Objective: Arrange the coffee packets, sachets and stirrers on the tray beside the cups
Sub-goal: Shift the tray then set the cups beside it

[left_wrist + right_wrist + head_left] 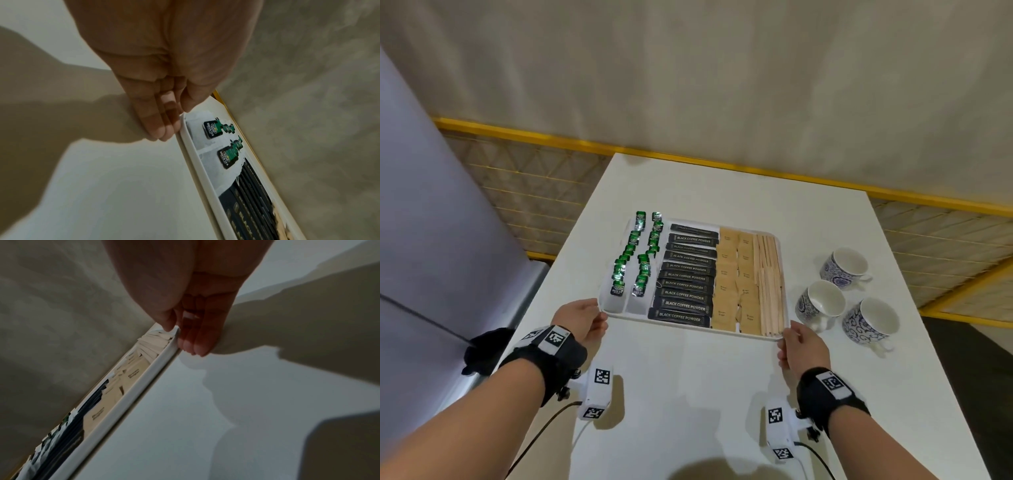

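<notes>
We are looking down at a white tray [690,327] sitting on the white bench [722,192], already filling with rows: green tea bags [635,260], black coffee packets [686,274], brown sugar sachets [736,281], wooden stirrers [768,281]. Our left hand [580,320] is pinching its near left corner, our right hand [803,346] the near right corner. Three cups [846,294] are standing just to the right. We are likely squaring the tray; next comes a level, gentle slide

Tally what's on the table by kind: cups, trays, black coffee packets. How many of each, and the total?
Cups: 3
Tray: 1
Black coffee packets: 10
Total: 14
Brown sugar sachets, wooden stirrers and green-tagged tea bags overlap too much to count.
</notes>
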Demonstrator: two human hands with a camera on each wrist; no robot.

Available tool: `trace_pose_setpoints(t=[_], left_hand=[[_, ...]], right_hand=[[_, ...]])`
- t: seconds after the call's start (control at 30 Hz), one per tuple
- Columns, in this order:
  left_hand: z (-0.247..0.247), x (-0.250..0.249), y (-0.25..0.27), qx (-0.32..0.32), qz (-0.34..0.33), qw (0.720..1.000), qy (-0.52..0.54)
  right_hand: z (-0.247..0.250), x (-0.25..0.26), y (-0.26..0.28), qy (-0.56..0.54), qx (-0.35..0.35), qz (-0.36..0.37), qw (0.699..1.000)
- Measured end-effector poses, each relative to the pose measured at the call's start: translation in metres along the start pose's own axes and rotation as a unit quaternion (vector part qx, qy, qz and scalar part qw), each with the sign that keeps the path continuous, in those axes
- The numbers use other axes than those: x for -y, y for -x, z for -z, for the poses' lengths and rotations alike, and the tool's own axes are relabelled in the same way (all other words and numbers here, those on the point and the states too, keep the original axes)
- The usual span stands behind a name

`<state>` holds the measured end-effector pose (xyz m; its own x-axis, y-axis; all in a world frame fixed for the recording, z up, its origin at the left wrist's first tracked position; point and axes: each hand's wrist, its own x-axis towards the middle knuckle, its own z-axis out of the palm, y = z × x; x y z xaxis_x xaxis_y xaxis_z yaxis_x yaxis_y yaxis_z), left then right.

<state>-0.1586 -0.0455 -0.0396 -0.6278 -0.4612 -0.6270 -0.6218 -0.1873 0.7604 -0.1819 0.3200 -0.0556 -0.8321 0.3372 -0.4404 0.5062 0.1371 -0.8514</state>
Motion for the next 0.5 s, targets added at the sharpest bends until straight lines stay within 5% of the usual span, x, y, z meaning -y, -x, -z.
trace_pose_setpoints(t=[0.5], left_hand=[[0.010, -0.018, -0.028, 0.026, -0.031, 0.990, -0.135]], right_hand=[[-0.013, -0.009, -0.017, -0.010, -0.034, -0.031, 0.999]])
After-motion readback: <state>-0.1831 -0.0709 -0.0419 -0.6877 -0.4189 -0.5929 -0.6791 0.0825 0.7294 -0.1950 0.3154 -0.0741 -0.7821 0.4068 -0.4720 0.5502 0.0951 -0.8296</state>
